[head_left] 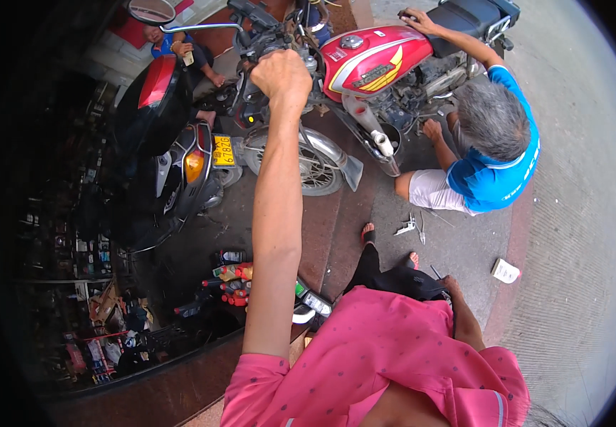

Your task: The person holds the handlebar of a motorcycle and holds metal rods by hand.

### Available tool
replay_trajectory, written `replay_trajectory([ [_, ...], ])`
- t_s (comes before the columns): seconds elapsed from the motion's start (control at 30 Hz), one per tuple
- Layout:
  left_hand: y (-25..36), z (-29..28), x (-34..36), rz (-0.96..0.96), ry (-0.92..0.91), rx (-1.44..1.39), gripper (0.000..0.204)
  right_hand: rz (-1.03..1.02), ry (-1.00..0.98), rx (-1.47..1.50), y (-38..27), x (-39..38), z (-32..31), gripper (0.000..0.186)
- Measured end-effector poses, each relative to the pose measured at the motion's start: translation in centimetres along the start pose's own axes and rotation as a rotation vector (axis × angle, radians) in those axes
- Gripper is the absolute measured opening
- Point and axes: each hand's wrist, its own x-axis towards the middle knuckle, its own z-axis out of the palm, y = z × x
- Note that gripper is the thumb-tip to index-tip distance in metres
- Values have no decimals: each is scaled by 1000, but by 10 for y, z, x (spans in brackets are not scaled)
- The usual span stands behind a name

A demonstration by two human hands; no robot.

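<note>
My left arm stretches far forward, and my left hand [283,77] is closed in a fist at the handlebar [259,44] of a red motorcycle [372,60]. The grip itself is covered by my fingers. Low on the right, beside my hip, my right hand [454,289] is closed around a thin metal rod [436,272]; only one end of it shows, so its kind is unclear. Across from me a person in a blue shirt [496,171] crouches by the engine [400,107], one hand on the seat [457,18], the other low near the engine.
A scooter [180,178] stands at the left, near a second person [187,53] at the back. Metal hand tools [409,225] lie on the ground beside the crouching person. Rightward lies a white bottle [506,270]. Several oil bottles [234,281] and a cluttered shelf [101,320] are at the left.
</note>
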Motion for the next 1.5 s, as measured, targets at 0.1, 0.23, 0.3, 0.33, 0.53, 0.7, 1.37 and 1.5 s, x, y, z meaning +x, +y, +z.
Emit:
replay_trajectory([
  [0.1,3,4,0,-33,-8,-59,19,-55,37,-50,7,-1,-2,39],
  [0.23,9,10,1,-38,49,-62,17,-55,8,-73,18,13,3,39],
  [0.3,7,8,0,-29,33,-77,17,-53,15,-73,9,10,1,39],
  [0.33,4,6,0,-24,14,-87,16,-54,18,-77,8,8,-1,39],
  [0.53,0,0,7,9,21,-15,16,10,-22,-58,2,10,-1,38],
  [0.7,4,-1,9,-16,-37,-58,21,66,-18,-61,-7,0,-6,39],
  [1.37,1,2,8,18,-40,-22,23,68,-39,-48,-7,-1,-6,39],
  [1.5,-2,5,6,15,-35,-18,23,75,-51,-47,-12,-5,-8,38],
])
